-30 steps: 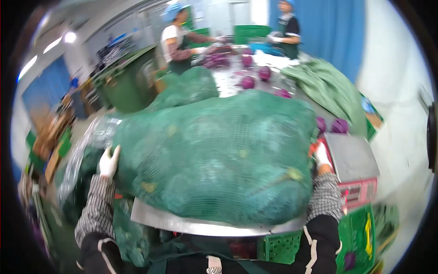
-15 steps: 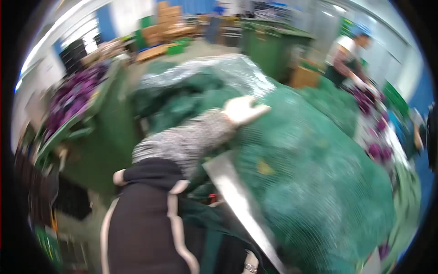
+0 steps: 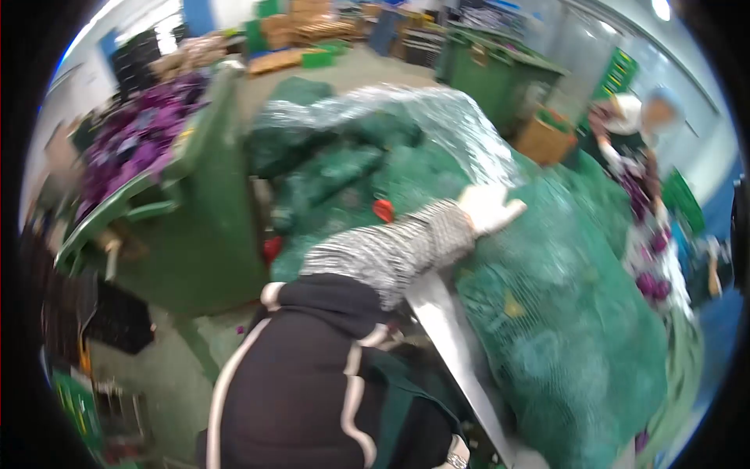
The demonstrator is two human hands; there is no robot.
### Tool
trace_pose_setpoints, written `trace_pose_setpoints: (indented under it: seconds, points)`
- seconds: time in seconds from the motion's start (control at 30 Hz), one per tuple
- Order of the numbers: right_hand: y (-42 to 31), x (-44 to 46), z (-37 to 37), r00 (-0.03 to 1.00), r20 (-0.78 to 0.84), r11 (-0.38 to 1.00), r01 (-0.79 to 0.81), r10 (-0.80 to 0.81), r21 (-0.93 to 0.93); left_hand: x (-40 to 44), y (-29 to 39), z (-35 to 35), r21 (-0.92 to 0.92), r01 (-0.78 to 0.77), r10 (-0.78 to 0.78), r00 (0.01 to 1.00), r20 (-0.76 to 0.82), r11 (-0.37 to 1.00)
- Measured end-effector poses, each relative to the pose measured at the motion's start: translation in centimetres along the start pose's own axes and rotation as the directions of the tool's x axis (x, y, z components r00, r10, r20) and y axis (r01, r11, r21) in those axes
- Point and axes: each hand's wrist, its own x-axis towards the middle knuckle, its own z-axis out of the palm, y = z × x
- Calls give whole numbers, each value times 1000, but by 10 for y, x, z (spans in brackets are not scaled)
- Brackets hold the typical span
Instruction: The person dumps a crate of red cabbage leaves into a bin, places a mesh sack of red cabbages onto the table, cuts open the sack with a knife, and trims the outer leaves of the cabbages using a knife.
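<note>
My left hand [image 3: 487, 209], in a white glove, rests at the upper left end of a big green mesh sack [image 3: 558, 313], fingers apart. The sack is full of round, pale green produce and lies on a metal surface [image 3: 457, 344] whose bare edge shows. Beyond my left forearm, more green mesh sacks [image 3: 336, 180] are piled under clear plastic wrap [image 3: 461, 117]. Red ties show among them. My right hand is out of view.
A green wheeled bin [image 3: 226, 195] full of purple leaves [image 3: 144, 144] stands at the left. Another green bin [image 3: 492, 82] and a cardboard box [image 3: 544, 139] are behind the pile. A co-worker [image 3: 625, 121] is at the upper right, near purple cabbages [image 3: 652, 286].
The view has swung to the left, bringing the leaf-filled bin and wrapped pile into sight. My right hand has left the view. My left hand stays at the sack's end.
</note>
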Motion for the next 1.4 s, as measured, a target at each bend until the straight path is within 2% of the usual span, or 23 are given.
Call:
trace_pose_setpoints:
  seconds: [0.03, 0.07, 0.13, 0.2, 0.27, 0.3, 0.33, 0.37, 0.4, 0.43, 0.47, 0.5, 0.63, 0.83, 0.97, 1.0, 1.1, 1.13, 1.23, 1.33, 1.4]
  points:
    - [12, -15, -40, 1000, -21, 999, 20, -21, -30, 0, 1, -4, -8, 3, -3, 1000, 26, 1000]
    - [23, -28, -76, 998, -28, 996, 61, -63, -67, 2, -4, 3, -8, -6, 6, 1000, -14, 1000]
    - [54, -38, -129, 967, 2, 959, 252, -254, -127, 7, -12, 13, -6, -51, 50, 997, -64, 999]
    - [49, -52, -164, 908, 35, 902, 420, -418, -100, 14, -23, 21, -19, -103, 99, 986, -135, 995]
    - [-191, -160, -133, 959, 47, 936, 260, -278, 239, 16, -30, 24, -53, -131, 120, 978, -169, 990]
    - [-304, -207, -123, 953, 203, 960, 182, -226, 213, 18, -33, 25, -75, -137, 122, 977, -177, 988]
    - [-332, -211, -94, 894, 117, 859, 369, -432, 355, 19, -36, 27, -78, -152, 135, 973, -186, 985]
    - [-371, -222, -79, 866, 218, 859, 355, -451, 368, 21, -39, 27, -94, -143, 126, 979, -163, 985]
    - [-413, -237, -58, 785, 310, 815, 385, -536, 433, 22, -41, 27, -106, -135, 119, 983, -140, 985]
    - [-455, -251, -40, 646, 315, 718, 610, -696, 334, 22, -43, 26, -116, -128, 114, 986, -118, 985]
    - [-482, -260, -18, 486, 211, 529, 800, -848, 283, 20, -42, 26, -108, -153, 133, 976, -170, 982]
    - [-504, -269, 3, 280, 125, 300, 932, -952, 203, 21, -43, 24, -112, -159, 138, 975, -176, 981]
    - [-571, -304, 55, 118, 32, 121, 986, -993, 116, 22, -51, 28, -116, -169, 148, 974, -172, 979]
    - [-610, -322, 91, 70, 126, 75, 997, -990, 33, 20, -53, 26, -108, -166, 152, 980, -126, 980]
    - [-610, -324, 107, 110, 239, 132, 988, -965, 79, 21, -52, 24, -135, -127, 111, 987, -116, 983]
    - [-608, -325, 107, 155, 277, 183, 980, -948, 77, 20, -51, 23, -129, -121, 108, 989, -102, 984]
    - [-591, -328, 95, 159, 367, 209, 973, -916, 99, 18, -49, 16, -111, -113, 106, 992, -67, 987]
    - [-580, -327, 90, 119, 364, 168, 980, -924, 106, 15, -46, 11, -115, -73, 70, 997, -26, 991]
    - [-555, -328, 60, 181, 494, 240, 969, -850, 59, 15, -46, 12, -111, -80, 79, 997, -15, 991]
    - [-543, -329, 21, 236, 579, 266, 963, -780, -35, 15, -48, 15, -179, -69, 54, 995, -88, 982]
    - [-541, -331, 8, 246, 484, 310, 949, -840, 56, 17, -49, 18, -210, -70, 47, 992, -114, 975]
